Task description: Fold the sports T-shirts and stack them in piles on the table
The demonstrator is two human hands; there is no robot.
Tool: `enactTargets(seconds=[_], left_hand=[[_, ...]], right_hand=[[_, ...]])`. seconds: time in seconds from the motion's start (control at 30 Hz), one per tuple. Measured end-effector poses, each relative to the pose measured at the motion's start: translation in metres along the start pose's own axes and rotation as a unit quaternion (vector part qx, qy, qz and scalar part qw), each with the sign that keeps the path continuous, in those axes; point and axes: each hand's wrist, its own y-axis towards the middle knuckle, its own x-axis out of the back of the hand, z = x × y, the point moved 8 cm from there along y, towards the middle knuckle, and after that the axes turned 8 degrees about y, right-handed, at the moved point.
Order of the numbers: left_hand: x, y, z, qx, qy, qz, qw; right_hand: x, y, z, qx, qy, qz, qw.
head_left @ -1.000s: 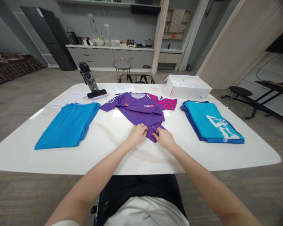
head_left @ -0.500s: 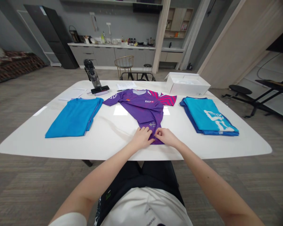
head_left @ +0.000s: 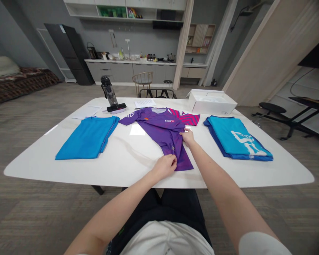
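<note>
Purple jersey [head_left: 159,132]: part of lower body hidden under left hand [head_left: 164,167], side edge under right hand [head_left: 188,138]. Whether either hand pinches the cloth or only presses it cannot be told. Chest print [head_left: 168,120] too small to read.

Beyond the jersey: sheet of paper [head_left: 145,103], writing too small to read; white box [head_left: 211,104], inside mostly hidden by its near wall; chair [head_left: 156,94], lower part hidden by tabletop [head_left: 29,170]. Small items [head_left: 133,57] far behind, too small to tell. Torso [head_left: 164,241], nearer than the jersey, cut off by bottom edge.
</note>
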Motion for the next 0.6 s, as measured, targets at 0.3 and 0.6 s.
enactTargets(seconds=[0.3,0.6], left_hand=[[0.072,0.015,0.114,0.229,-0.238,-0.225,0.917],[0.056,0.05,0.122,0.041,0.077,0.059,0.994]], right_hand=[[-0.061,-0.087,0.09,0.271,0.077,0.175,0.944],[-0.099,-0.161,0.097,0.346,0.004,0.317,0.883]])
